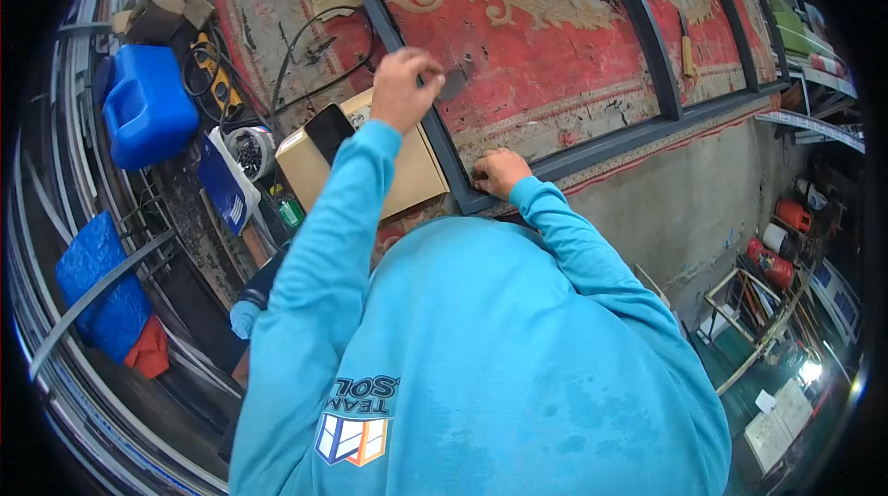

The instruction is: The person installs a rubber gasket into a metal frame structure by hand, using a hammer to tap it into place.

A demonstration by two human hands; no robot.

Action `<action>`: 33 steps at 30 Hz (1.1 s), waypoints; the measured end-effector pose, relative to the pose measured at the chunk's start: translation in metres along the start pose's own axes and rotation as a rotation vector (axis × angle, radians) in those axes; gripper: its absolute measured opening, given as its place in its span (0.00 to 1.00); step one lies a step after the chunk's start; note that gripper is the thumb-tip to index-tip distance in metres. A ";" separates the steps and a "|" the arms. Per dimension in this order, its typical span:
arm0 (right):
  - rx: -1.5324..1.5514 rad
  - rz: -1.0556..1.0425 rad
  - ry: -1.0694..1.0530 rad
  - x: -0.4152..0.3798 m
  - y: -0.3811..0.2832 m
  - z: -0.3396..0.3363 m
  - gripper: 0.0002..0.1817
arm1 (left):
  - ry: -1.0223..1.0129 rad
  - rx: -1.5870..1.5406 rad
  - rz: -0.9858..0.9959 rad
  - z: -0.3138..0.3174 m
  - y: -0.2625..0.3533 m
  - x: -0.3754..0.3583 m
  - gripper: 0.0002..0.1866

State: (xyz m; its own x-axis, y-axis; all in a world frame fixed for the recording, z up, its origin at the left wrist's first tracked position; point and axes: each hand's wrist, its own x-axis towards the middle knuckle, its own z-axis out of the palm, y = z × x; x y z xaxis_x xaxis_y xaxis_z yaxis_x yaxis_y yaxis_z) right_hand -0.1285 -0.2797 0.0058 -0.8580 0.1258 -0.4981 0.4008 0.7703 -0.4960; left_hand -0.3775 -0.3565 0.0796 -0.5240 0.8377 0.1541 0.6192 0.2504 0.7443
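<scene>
My left hand (404,89) is raised over the left bar of a dark grey metal frame (655,43), its fingers curled together. Something dark shows at those fingertips, with a blurred greyish shape just beyond; I cannot tell what it is. At the frame's near left corner rests my right hand (501,172), fingers bent down against the inner edge and their tips partly hidden. Beneath the frame lies a worn red patterned carpet (536,43). A cardboard box (407,183) sits beside the corner under my left forearm, with a black phone-like slab (328,132) on top.
A tool with a yellow handle (687,58) lies inside the frame. To the left stand a blue jerrycan (148,107), a tub of screws (250,154) and a yellow-and-black device (219,84) with cables. Long metal profiles (69,334) line the left edge; red cylinders (770,262) stand at right.
</scene>
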 end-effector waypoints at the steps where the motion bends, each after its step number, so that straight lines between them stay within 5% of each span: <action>1: -0.058 0.036 -0.004 0.002 -0.002 -0.001 0.13 | 0.031 -0.108 0.004 -0.003 0.007 -0.016 0.07; 4: 0.078 0.009 -0.100 0.002 -0.006 -0.011 0.13 | 0.024 -0.270 -0.138 -0.025 0.032 -0.063 0.09; 12: 0.039 0.067 0.082 0.002 -0.013 -0.007 0.18 | 0.140 -0.308 -0.338 -0.086 0.029 -0.111 0.12; 23: 0.092 0.106 0.037 -0.021 0.083 -0.041 0.15 | 0.005 -0.436 -0.416 -0.004 0.083 -0.182 0.08; 33: 0.024 0.020 -0.142 -0.007 0.226 -0.138 0.16 | 0.212 -0.329 -0.657 0.074 0.146 -0.163 0.12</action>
State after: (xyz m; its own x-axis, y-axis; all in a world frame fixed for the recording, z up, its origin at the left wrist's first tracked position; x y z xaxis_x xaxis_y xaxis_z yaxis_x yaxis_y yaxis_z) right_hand -0.0763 -0.0208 -0.0047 -0.7963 0.0494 -0.6028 0.4260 0.7533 -0.5011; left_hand -0.1580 -0.4204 0.1153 -0.8460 0.4472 -0.2904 -0.0473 0.4794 0.8763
